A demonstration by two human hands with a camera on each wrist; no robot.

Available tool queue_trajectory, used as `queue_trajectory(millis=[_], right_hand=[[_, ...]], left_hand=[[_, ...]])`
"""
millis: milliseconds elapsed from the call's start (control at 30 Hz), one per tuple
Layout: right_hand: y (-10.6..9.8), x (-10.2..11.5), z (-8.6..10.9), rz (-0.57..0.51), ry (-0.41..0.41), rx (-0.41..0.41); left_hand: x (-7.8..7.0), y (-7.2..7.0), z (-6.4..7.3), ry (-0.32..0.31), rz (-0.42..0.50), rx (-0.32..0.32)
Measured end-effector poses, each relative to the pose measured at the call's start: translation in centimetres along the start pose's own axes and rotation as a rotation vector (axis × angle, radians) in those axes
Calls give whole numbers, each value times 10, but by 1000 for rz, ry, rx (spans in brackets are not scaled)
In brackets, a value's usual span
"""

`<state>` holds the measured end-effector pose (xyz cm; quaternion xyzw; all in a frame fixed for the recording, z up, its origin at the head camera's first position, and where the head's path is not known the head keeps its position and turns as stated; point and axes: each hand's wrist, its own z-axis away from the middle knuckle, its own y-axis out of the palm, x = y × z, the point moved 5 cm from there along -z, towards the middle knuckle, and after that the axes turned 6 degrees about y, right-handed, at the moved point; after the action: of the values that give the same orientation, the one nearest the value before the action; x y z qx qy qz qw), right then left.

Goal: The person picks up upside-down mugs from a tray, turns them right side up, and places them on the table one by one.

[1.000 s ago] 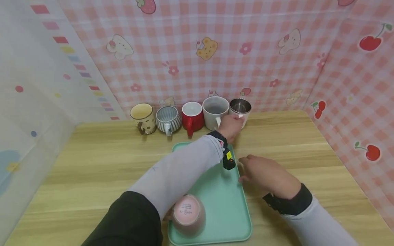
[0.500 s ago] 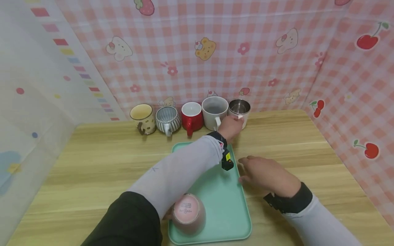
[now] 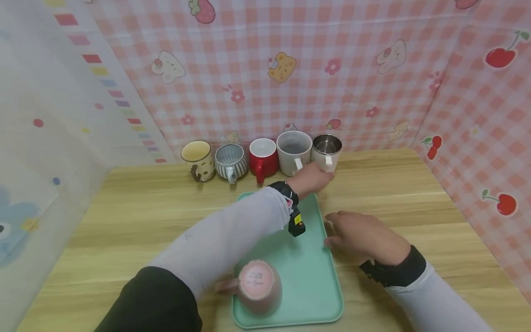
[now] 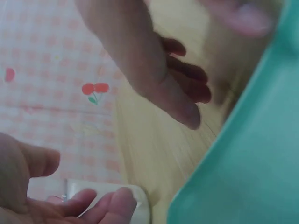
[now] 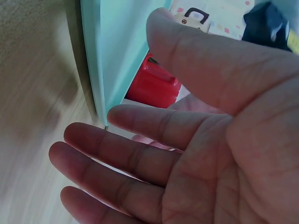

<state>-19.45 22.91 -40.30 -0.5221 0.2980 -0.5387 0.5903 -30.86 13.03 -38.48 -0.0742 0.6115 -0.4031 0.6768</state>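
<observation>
My left hand [image 3: 311,179] is just in front of a white mug with a steel lining [image 3: 325,150], its handle now in plain sight. In the left wrist view the thumb and fingers stand apart with nothing between them, and the mug [image 4: 141,205] shows behind the fingertips. Beside the right edge of a mint-green tray [image 3: 338,295] my right hand [image 3: 362,233] holds nothing; its fingers are extended in the right wrist view. A pink mug [image 3: 265,299] sits upside down at the tray's near left, handle pointing left.
Left of the steel-lined mug stand a large white mug [image 3: 286,157], a red mug [image 3: 269,163], a grey striped mug [image 3: 238,168] and a cream spotted mug [image 3: 205,168], in a row along the back wall. A checked cloth [image 3: 249,69] covers that wall.
My left hand has let go of the steel-lined mug's handle and drawn back slightly toward me. The right hand has stayed beside the tray.
</observation>
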Motion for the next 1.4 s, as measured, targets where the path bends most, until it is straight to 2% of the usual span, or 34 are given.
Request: queue_trajectory(millis=[100,200,333,500,733,900,1067,1233,1400], right_hand=[[-1,-1,0,-1,8,15],[-3,-1,0,-1,13,30],[-4,1,-1,2,9,33],[-3,2,-3,4,3,26],[1,5,-5,-1,-1,32],[2,7,-5,-19,1,32],[2,5,-4,-31,10,33],[-1,-4,-3,-22,26,38],[-4,-6,-3,-15,16,51]], left_hand=[[2,-9,19,65,-102,100],[8,-26,41,147,-178,133],[21,-53,67,187,-192,80],[40,-82,94,216,-132,-3],[71,-105,137,180,-83,-57],[95,-112,168,160,-68,-72],[113,-112,192,154,-84,-99],[127,-104,206,164,-69,-114],[138,-96,213,172,-40,-89]])
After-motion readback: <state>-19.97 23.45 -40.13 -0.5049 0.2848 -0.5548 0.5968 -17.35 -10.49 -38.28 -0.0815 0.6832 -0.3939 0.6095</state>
